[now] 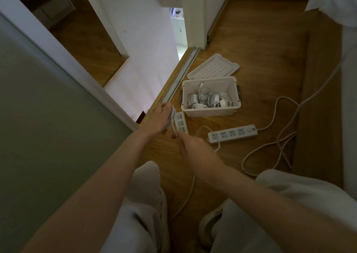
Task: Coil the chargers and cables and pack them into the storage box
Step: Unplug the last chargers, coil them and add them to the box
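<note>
The person crouches over a wooden floor [260,59] with both bare arms stretched forward. The left hand [159,120] is raised just above the floor beside the sliding-door track [181,74], its fingers curled round several loops of a white cable [172,117], so that the coil hangs across the palm and down past the thumb side. The right hand [195,146] reaches in from below with its back to the camera; its fingers are drawn together and their tips meet the lowest loop of that cable in what looks like a pinch, though the back of the hand hides exactly how the thumb lies. A slack run of white cable shows again below the right wrist and trails down the floor between the knees. Directly behind the coil lies a short power strip [181,124], partly covered by the left hand. A long power strip [232,133] lies to its right, near the right hand but not touched. The storage box [210,113] stands open just beyond the short strip, holding a tangle of white chargers and cords [206,99]. Its perforated lid [213,67] lies flat behind it, touching the back rim. A loose cord [278,136] curls over the floor toward the right edge.
</note>
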A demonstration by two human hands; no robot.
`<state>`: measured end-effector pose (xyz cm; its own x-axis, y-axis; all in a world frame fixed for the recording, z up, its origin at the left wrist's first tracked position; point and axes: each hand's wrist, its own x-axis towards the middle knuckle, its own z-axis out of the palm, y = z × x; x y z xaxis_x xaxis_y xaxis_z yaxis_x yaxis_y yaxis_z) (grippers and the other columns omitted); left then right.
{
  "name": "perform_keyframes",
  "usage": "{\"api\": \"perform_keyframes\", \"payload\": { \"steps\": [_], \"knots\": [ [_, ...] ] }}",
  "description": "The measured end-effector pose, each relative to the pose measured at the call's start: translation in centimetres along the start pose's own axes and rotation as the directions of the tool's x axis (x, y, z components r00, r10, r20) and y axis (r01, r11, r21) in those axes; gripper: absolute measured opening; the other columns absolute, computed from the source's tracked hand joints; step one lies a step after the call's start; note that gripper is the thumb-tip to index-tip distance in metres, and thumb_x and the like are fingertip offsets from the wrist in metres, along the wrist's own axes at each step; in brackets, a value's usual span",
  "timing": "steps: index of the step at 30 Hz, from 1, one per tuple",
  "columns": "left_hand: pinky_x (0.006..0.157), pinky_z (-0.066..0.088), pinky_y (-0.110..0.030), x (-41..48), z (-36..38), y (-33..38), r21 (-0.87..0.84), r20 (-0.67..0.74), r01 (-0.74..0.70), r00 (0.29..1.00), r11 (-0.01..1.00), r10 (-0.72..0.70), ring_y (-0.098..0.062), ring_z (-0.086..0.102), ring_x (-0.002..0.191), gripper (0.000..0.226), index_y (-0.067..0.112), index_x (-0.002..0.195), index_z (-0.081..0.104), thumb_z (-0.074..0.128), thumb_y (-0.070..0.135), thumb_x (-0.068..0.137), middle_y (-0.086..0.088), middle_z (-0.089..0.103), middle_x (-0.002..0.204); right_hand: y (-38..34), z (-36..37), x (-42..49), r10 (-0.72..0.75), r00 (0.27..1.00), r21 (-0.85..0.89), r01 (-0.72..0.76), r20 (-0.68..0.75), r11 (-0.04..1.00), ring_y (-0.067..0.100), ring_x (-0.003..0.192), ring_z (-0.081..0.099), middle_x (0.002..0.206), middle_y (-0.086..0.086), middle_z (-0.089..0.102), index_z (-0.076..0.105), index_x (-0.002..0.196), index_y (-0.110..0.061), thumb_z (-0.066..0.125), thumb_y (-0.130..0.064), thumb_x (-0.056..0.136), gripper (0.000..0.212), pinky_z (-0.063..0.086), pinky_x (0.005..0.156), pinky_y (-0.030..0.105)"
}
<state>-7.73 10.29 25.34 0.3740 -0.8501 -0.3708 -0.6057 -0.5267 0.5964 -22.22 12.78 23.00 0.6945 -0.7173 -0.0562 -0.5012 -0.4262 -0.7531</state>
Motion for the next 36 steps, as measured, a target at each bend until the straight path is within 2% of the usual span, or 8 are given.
{"api": "perform_keyframes", "payload": {
  "steps": [2,4,7,9,16,27,33,36],
  "knots": [
    [0.060,0.050,-0.024,-0.6,-0.2,0.8,-0.441,0.043,0.108,0.994,0.891,-0.099,-0.017,0.056,0.078,0.039,0.017,0.092,0.051,0.021,0.041,0.102,-0.008,0.056,0.092,-0.2,0.4,-0.1,-0.010,1.000,-0.025,0.010,0.009,1.000,0.009,0.075,0.059,0.098,-0.002,0.064,0.046,0.127,-0.023,0.040,-0.012,0.099,0.030,0.052,0.068,0.024],
    [0.058,0.054,-0.030,-0.7,-0.4,1.1,-0.797,0.196,0.238,0.971,0.556,-0.134,-0.019,0.053,0.071,0.041,0.016,0.091,0.051,0.026,0.047,0.100,-0.008,0.052,0.083,-0.1,0.6,0.0,-0.038,0.999,-0.066,0.039,0.028,0.997,0.015,0.088,0.064,0.107,0.001,0.065,0.047,0.124,-0.024,0.042,-0.012,0.099,0.029,0.055,0.078,0.033],
    [0.066,0.054,-0.033,-0.2,-0.7,1.0,-0.941,0.300,0.312,0.948,0.130,-0.106,-0.021,0.050,0.075,0.041,0.012,0.101,0.049,0.042,0.051,0.093,-0.010,0.047,0.085,0.3,0.5,0.1,-0.048,0.996,-0.118,0.057,0.076,0.991,0.016,0.102,0.061,0.119,0.000,0.060,0.049,0.126,-0.023,0.045,-0.012,0.097,0.031,0.052,0.088,0.035],
    [0.076,0.052,-0.032,0.0,-0.9,1.2,-0.943,0.320,0.326,0.943,0.069,-0.087,-0.022,0.055,0.079,0.040,0.012,0.103,0.049,0.049,0.050,0.090,-0.012,0.051,0.091,0.6,0.1,0.3,-0.041,0.996,-0.155,0.053,0.082,0.987,0.016,0.103,0.060,0.121,-0.001,0.059,0.051,0.123,-0.023,0.047,-0.011,0.095,0.031,0.051,0.089,0.035],
    [0.036,0.039,-0.016,0.1,-1.5,0.6,-0.858,0.457,0.393,0.878,0.330,0.142,-0.013,0.049,0.043,0.045,0.005,0.103,0.055,0.039,0.046,0.092,-0.013,0.062,0.080,2.1,-2.2,1.7,0.022,0.998,-0.236,-0.009,0.051,0.972,0.017,0.096,0.058,0.107,0.000,0.058,0.061,0.107,-0.018,0.049,-0.021,0.096,0.017,0.047,0.079,0.027],
    [0.073,0.054,-0.032,-0.4,-2.2,-0.5,-0.332,0.528,0.154,0.848,0.931,0.048,-0.023,0.063,0.085,0.069,0.018,0.119,0.058,0.042,0.069,0.075,-0.011,0.067,0.097,2.4,-4.2,2.6,0.035,0.999,-0.259,-0.040,-0.023,0.965,0.016,0.088,0.059,0.094,-0.002,0.062,0.062,0.097,-0.018,0.052,-0.031,0.093,0.018,0.048,0.080,0.032],
    [0.051,0.048,-0.022,-0.7,-0.7,-0.5,-0.032,0.493,-0.001,0.870,0.999,0.017,-0.014,0.056,0.054,0.071,0.002,0.109,0.055,0.026,0.063,0.090,-0.009,0.060,0.072,3.0,-4.8,2.9,0.115,0.991,-0.170,-0.125,-0.065,0.978,0.010,0.073,0.055,0.089,0.002,0.067,0.067,0.098,-0.014,0.053,-0.025,0.094,0.019,0.043,0.067,0.026],
    [0.057,0.050,-0.023,-0.3,0.0,-0.7,0.075,0.434,-0.081,0.900,0.994,0.040,-0.014,0.057,0.064,0.060,0.013,0.128,0.046,0.030,0.059,0.092,-0.011,0.062,0.091,3.0,-4.8,3.1,0.136,0.989,-0.188,-0.145,-0.061,0.971,0.010,0.075,0.055,0.094,0.003,0.067,0.067,0.102,-0.013,0.050,-0.026,0.095,0.022,0.047,0.069,0.027]
  ]
}}
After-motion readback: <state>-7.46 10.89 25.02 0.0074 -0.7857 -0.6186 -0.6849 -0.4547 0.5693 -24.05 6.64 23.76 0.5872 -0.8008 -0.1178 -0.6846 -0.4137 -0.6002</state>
